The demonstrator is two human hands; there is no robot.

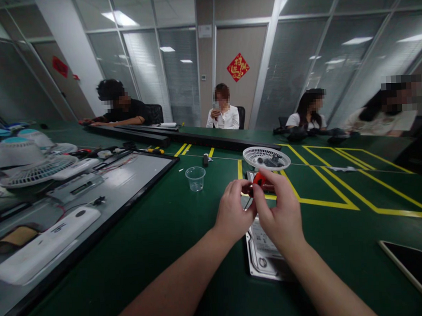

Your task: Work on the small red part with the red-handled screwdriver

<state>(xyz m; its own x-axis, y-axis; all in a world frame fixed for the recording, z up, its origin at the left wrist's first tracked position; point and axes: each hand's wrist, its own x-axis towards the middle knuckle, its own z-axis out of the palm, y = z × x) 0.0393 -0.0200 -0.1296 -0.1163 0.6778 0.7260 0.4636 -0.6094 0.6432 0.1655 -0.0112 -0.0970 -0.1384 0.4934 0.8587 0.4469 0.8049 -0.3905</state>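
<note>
Red piece pinched between left hand and right hand, both grips clenched on it, above hard drive on tabletop. Looks light, stiff, smooth; best taken by fingertips at sides. Plastic cup at 10 o'clock.

Head-worn view, forward and down across the green table, left hand and right hand close.

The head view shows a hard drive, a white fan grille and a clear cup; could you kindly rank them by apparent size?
1. The hard drive, largest, though nearest the camera and partly hidden under the left hand and right hand, which pinch a small red part.
2. The fan grille.
3. The cup, smallest.
</note>
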